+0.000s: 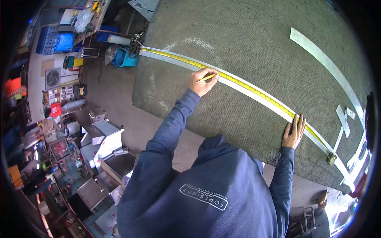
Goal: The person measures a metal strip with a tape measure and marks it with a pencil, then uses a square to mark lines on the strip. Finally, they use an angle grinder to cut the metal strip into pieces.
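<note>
A long pale metal strip (262,101) lies across the dark textured mat (254,51), with an extended yellow tape measure (246,86) along its top. The tape's case (331,159) rests near the strip's right end. My left hand (203,82) is closed around a yellow pencil (207,78), its fingers at the lower edge of the strip and the pencil's tip close to the tape. Further right, my right hand (294,132) lies with fingers stretched over the strip and tape, pressing on them.
Another metal strip (329,65) lies at the upper right of the mat. Shorter pieces (343,121) are near the right edge. A blue bin (126,58) stands beyond the mat's left edge. Metal boxes (105,139) and cluttered benches (35,91) fill the left.
</note>
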Tool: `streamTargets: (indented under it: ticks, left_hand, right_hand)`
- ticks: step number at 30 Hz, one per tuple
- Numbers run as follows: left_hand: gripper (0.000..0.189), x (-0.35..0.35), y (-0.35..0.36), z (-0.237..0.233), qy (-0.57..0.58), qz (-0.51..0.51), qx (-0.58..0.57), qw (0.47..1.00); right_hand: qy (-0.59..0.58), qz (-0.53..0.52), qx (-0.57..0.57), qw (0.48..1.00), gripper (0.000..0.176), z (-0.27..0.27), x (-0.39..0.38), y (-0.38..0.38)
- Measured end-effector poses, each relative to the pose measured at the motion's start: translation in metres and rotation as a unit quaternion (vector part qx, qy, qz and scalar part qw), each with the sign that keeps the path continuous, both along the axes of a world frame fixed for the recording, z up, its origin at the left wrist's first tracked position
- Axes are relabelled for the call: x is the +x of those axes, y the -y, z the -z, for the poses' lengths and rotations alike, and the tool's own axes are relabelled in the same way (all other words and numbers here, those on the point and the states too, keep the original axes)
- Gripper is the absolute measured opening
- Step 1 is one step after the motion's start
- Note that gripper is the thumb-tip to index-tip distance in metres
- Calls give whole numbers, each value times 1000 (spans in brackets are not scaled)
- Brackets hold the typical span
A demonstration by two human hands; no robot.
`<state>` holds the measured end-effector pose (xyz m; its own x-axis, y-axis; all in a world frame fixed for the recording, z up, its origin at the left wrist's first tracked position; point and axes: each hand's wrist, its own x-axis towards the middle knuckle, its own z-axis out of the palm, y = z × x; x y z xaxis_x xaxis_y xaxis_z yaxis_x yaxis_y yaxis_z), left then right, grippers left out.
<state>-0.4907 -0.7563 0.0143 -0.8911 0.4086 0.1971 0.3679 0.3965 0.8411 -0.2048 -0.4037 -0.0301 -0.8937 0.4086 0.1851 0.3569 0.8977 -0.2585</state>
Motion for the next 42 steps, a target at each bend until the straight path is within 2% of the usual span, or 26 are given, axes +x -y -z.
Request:
streamTargets:
  ticks: [4, 11, 17, 27, 29, 36, 39, 41, 42]
  left_hand:
    - [18, -2, -10, 3, -1, 49, -31, 998]
    - [23, 9, -24, 18, 32, 85, -11, 996]
    - [23, 5, -21, 35, -4, 43, -17, 999]
    - [25, 6, -21, 33, 31, 39, -13, 999]
    - [25, 5, -22, 33, -5, 46, -21, 999]
    - [26, 5, -22, 35, -20, 47, -21, 998]
    - [25, 2, -22, 32, -19, 57, -24, 998]
    - [23, -4, -19, 19, -12, 135, -88, 987]
    - [23, -4, -19, 19, -15, 133, -86, 987]
  right_hand:
    - [13, 1, -7, 1000, 53, -2, -2, 2]
    - [22, 0, -5, 1000, 53, -3, -6, 2]
    - [9, -10, -1, 1000, 51, -2, -8, 1]
    - [23, -4, -2, 1000, 49, 1, -6, -1]
    - [21, -6, -1, 1000, 49, -1, -8, 1]
    - [25, -5, -2, 1000, 50, 1, -6, 0]
    - [22, -4, -5, 1000, 50, 1, -7, 0]
    - [25, -2, -6, 1000, 50, 0, -4, 1]
    - [25, -2, -7, 1000, 51, 0, -6, 0]
